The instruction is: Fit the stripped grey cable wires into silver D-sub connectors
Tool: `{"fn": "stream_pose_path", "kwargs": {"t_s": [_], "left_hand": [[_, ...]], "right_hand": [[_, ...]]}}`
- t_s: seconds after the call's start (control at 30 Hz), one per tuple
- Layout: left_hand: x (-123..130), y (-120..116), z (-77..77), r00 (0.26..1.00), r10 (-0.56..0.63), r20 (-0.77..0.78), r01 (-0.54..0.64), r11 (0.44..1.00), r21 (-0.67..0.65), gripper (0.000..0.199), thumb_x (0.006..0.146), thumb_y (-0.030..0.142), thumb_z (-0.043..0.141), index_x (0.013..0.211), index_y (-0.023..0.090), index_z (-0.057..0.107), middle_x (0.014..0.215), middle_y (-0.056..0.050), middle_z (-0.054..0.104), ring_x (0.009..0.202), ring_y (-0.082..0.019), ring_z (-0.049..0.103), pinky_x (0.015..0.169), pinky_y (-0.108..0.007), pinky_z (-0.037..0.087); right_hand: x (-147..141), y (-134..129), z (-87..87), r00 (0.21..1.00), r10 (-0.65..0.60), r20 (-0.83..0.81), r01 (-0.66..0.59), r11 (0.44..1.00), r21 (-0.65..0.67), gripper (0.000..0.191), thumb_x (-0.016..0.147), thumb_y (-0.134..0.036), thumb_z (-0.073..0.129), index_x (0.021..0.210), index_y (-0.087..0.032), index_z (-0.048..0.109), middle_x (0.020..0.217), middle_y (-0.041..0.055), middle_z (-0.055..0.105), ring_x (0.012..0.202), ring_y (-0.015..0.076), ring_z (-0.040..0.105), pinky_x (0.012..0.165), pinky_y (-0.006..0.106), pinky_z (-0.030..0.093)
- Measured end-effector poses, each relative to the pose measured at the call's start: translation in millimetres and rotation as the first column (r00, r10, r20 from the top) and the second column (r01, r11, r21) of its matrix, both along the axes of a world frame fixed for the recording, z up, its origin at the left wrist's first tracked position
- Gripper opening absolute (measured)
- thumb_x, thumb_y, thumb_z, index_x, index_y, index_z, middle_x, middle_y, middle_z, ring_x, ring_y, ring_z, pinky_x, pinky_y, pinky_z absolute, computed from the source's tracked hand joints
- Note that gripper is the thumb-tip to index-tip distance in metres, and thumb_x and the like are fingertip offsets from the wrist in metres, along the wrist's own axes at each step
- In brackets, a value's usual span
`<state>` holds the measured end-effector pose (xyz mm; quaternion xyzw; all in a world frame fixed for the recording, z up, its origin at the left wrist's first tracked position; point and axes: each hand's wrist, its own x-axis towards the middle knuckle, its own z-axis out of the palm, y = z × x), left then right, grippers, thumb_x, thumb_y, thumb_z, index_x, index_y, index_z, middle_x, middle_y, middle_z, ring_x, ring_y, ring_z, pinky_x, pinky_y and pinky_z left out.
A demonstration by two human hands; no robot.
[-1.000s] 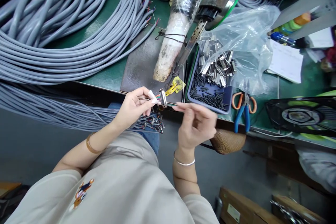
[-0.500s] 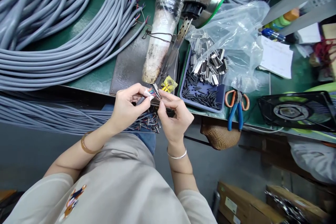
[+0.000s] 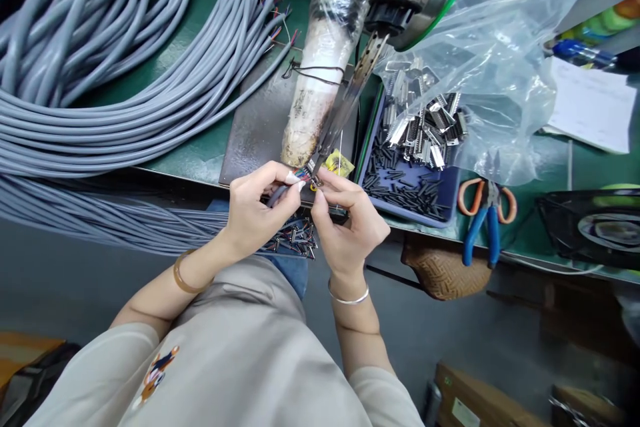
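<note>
My left hand (image 3: 265, 203) pinches the end of a grey cable (image 3: 277, 195), whose coloured wires (image 3: 302, 174) fan out beyond white-covered fingertips. At those wires sits a small metal connector (image 3: 311, 165). My right hand (image 3: 347, 220) is closed, thumb and forefinger pinching at the connector's near end; the fingers partly hide it. Just above hangs a soldering iron (image 3: 350, 97) with a perforated metal shaft, its lower end close to the connector; whether they touch I cannot tell. A yellow piece (image 3: 340, 163) lies behind my right fingertips.
Left lie thick bundles of grey cable (image 3: 125, 127); wired connectors (image 3: 295, 238) hang below the table edge. A wrapped duct (image 3: 320, 80) comes down centrally. Right stand a blue tray (image 3: 453, 193) of connectors and black sleeves, a plastic bag (image 3: 520, 73), pliers (image 3: 483, 223) and a fan (image 3: 600, 227).
The view has shifted, so the bench things sit further right. Both hands have brought the connector and wires closer under the soldering iron's lower end. The grip looks unchanged.
</note>
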<state>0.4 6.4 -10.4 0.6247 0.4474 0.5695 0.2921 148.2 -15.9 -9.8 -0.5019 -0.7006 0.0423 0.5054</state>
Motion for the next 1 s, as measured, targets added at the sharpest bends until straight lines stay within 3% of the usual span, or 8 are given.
{"fn": "stream_pose_path", "kwargs": {"t_s": [0.13, 0.4, 0.57, 0.67, 0.83, 1.0], "left_hand": [[-1, 0, 2.4, 1.0, 0.015, -0.024, -0.015, 0.999, 0.03, 0.008, 0.085, 0.015, 0.07, 0.08, 0.018, 0.064, 0.069, 0.004, 0.066, 0.053, -0.005, 0.053, 0.052, -0.017, 0.043], [-5, -6, 2.0, 0.997, -0.081, 0.016, 0.083, 0.977, -0.196, 0.009, 0.086, 0.02, 0.07, 0.079, 0.017, 0.065, 0.072, 0.0, 0.07, 0.06, -0.009, 0.063, 0.056, -0.019, 0.051], [-7, -9, 4.4, 0.984, -0.169, 0.064, 0.18, 0.951, -0.252, 0.007, 0.087, 0.02, 0.07, 0.081, 0.016, 0.069, 0.077, -0.002, 0.074, 0.064, -0.01, 0.066, 0.059, -0.019, 0.053], [-9, -10, 6.0, 0.967, -0.224, 0.123, 0.25, 0.928, -0.277, 0.008, 0.087, 0.022, 0.073, 0.083, 0.016, 0.072, 0.079, -0.004, 0.076, 0.066, -0.011, 0.068, 0.062, -0.02, 0.055], [-6, -11, 7.0, 0.918, -0.194, 0.346, 0.327, 0.863, -0.386, 0.017, 0.082, 0.03, 0.08, 0.081, 0.015, 0.073, 0.083, -0.006, 0.077, 0.065, -0.012, 0.069, 0.056, -0.02, 0.056], [-6, -6, 6.6, 0.915, -0.11, 0.388, 0.28, 0.866, -0.414, 0.014, 0.075, 0.023, 0.082, 0.074, 0.015, 0.07, 0.08, -0.004, 0.076, 0.069, -0.012, 0.071, 0.065, -0.02, 0.059]], "right_hand": [[-1, 1, 5.5, 1.0, -0.011, 0.022, 0.01, 0.999, 0.034, 0.019, 0.088, -0.007, 0.073, 0.092, -0.023, 0.064, 0.11, 0.0034, 0.082, 0.088, 0.0155, 0.08, 0.08, 0.027, 0.066], [1, -5, 1.6, 0.996, -0.006, 0.094, 0.003, 0.999, 0.032, 0.018, 0.089, -0.008, 0.071, 0.089, -0.023, 0.061, 0.109, 0.0052, 0.083, 0.084, 0.0155, 0.081, 0.074, 0.024, 0.066], [9, -6, 7.1, 0.998, 0.009, 0.06, -0.011, 1.0, 0.024, 0.015, 0.09, -0.011, 0.073, 0.093, -0.023, 0.065, 0.104, 0.0028, 0.083, 0.09, 0.0174, 0.081, 0.076, 0.027, 0.065], [9, -6, 10.3, 0.996, 0.071, 0.061, -0.071, 0.997, -0.005, 0.016, 0.089, -0.01, 0.073, 0.09, -0.023, 0.065, 0.096, 0.0004, 0.082, 0.083, 0.015, 0.079, 0.072, 0.025, 0.063], [3, -9, 4.3, 0.998, 0.058, 0.006, -0.058, 0.998, -0.01, 0.016, 0.09, -0.009, 0.071, 0.09, -0.024, 0.063, 0.085, -0.0016, 0.076, 0.075, 0.0132, 0.074, 0.068, 0.026, 0.06], [6, -11, -3.0, 0.994, -0.055, -0.099, 0.054, 0.998, -0.015, 0.014, 0.091, -0.01, 0.069, 0.092, -0.023, 0.065, 0.089, 0.0, 0.076, 0.085, 0.0155, 0.075, 0.073, 0.029, 0.062]]}}
